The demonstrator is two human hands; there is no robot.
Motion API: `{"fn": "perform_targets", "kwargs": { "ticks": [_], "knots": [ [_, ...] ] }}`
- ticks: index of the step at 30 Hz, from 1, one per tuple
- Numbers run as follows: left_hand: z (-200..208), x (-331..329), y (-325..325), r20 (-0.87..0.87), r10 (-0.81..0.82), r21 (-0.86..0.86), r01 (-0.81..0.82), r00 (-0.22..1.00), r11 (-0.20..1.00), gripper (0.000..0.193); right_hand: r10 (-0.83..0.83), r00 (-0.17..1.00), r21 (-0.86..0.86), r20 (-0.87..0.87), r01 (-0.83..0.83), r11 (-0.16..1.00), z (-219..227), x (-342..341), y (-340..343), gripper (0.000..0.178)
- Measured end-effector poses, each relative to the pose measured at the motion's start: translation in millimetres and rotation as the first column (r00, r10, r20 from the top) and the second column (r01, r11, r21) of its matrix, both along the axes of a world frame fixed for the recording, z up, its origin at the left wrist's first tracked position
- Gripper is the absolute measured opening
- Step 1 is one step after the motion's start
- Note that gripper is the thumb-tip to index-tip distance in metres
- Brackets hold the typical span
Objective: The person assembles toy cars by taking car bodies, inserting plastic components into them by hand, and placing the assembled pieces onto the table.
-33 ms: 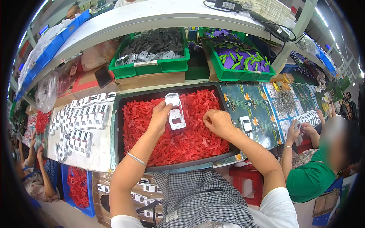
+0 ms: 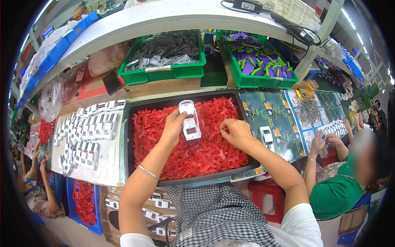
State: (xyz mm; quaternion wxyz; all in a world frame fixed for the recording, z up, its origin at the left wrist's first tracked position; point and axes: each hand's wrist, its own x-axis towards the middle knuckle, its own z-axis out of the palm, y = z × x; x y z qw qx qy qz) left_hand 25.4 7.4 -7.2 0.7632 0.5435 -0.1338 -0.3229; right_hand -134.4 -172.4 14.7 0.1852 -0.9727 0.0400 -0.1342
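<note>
My left hand (image 2: 174,123) grips a white toy car body (image 2: 191,132) with window openings, holding it over a heap of small red plastic pieces (image 2: 189,160). Those pieces fill a black tray (image 2: 197,180) in front of me. Over the right part of the heap, my right hand (image 2: 238,132) is closed, thumb and fingertips pinched together. Whatever lies between those fingertips, if anything, is too small to make out. The two hands are apart, and the right one does not touch the car body.
Rows of white car bodies (image 2: 92,127) cover a board at left. Another car body (image 2: 266,136) lies right of the tray. Behind stand green bins of grey parts (image 2: 164,47) and purple-green parts (image 2: 263,66), under a white shelf (image 2: 173,16). A co-worker (image 2: 337,185) sits at right.
</note>
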Motion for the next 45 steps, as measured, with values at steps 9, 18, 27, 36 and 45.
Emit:
{"fn": "perform_targets", "kwargs": {
  "ticks": [9,18,27,36,45],
  "knots": [
    [4.1,-18.8,-3.9,0.124,-0.030,0.062,0.022,0.992,0.998,0.029,-0.039,0.945,0.285,0.323,-0.058,0.957,18.4,44.0,37.0,0.023],
    [-1.0,-14.9,-4.4,0.078,-0.015,0.048,0.011,0.997,0.999,0.027,0.013,0.978,0.113,0.206,-0.037,0.993,-0.3,57.4,53.3,0.020],
    [0.5,-11.7,-2.7,0.110,-0.032,0.064,0.025,0.993,0.998,0.027,0.339,0.913,-0.159,0.229,-0.309,0.938,9.7,51.1,32.2,0.015],
    [4.6,-18.7,-5.3,0.188,-0.030,0.060,0.019,0.982,0.998,0.028,0.146,0.884,-0.100,0.445,-0.113,0.989,-4.4,58.7,36.9,0.013],
    [-0.5,-22.7,-6.1,0.156,-0.056,0.091,0.042,0.986,0.995,0.029,0.157,0.879,-0.209,0.451,-0.067,0.976,-9.5,59.6,43.5,0.011]
  ]
}}
